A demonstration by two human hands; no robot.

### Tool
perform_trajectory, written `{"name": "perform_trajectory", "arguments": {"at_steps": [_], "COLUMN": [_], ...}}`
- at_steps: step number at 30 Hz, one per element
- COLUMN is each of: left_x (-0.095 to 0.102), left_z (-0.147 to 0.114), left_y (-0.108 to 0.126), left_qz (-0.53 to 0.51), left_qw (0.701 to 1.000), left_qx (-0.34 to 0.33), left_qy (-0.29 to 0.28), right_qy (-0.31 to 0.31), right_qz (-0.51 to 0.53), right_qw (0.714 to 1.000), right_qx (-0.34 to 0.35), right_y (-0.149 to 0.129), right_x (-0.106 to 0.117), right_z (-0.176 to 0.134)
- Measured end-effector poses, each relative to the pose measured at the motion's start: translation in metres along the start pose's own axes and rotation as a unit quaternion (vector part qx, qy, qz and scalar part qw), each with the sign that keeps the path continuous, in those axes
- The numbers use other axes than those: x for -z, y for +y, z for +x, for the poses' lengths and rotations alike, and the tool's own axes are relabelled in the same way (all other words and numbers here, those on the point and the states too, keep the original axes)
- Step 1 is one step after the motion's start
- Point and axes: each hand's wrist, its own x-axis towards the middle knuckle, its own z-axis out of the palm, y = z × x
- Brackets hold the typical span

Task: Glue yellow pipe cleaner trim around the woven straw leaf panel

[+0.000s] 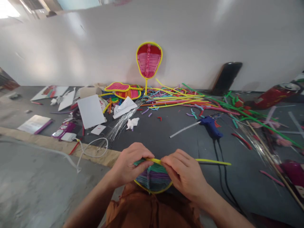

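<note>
Close to my body, both hands are on a rounded petal-like piece (156, 178) made of rows of green, purple and blue pipe cleaners. A yellow pipe cleaner (213, 162) runs along its top edge, and its free end sticks out to the right. My left hand (131, 164) pinches the yellow pipe cleaner and the piece's edge at the upper left. A short way to the right, my right hand (184, 171) pinches the same yellow strip. Yellow also borders the lower curve. Fingers cover parts of the piece.
A finished pink piece with yellow border (148, 61) stands against the white wall. Many loose pipe cleaners (180, 96) lie behind my hands. A blue glue gun (211, 126) with a cord sits right. A phone (226, 77) and red can (276, 95) stand farther back.
</note>
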Motion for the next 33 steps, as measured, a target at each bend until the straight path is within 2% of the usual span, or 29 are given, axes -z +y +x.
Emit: {"name": "perform_trajectory", "arguments": {"at_steps": [9,15,28,33], "left_x": [0.0,-0.0016,-0.0025,-0.0018], "left_z": [0.0019,0.0009,0.0023,0.0017], "left_y": [0.0027,-0.0011,-0.0012,0.0001], "left_qz": [0.016,-0.001,0.0,0.026], "left_qw": [1.0,0.999,0.999,0.999], "left_qx": [0.009,-0.048,-0.033,-0.013], "left_qy": [-0.005,0.006,0.014,0.017], "right_qy": [-0.002,-0.007,0.028,0.033], "right_qz": [-0.007,-0.008,-0.025,-0.014], "right_qw": [1.0,1.0,0.999,0.999], "right_qx": [-0.007,-0.01,0.018,0.009], "right_y": [-0.0006,-0.0016,-0.0003,0.0013], "right_x": [-0.0008,0.0009,-0.0048,-0.0089], "right_z": [0.0007,0.0017,-0.0045,-0.0058]}}
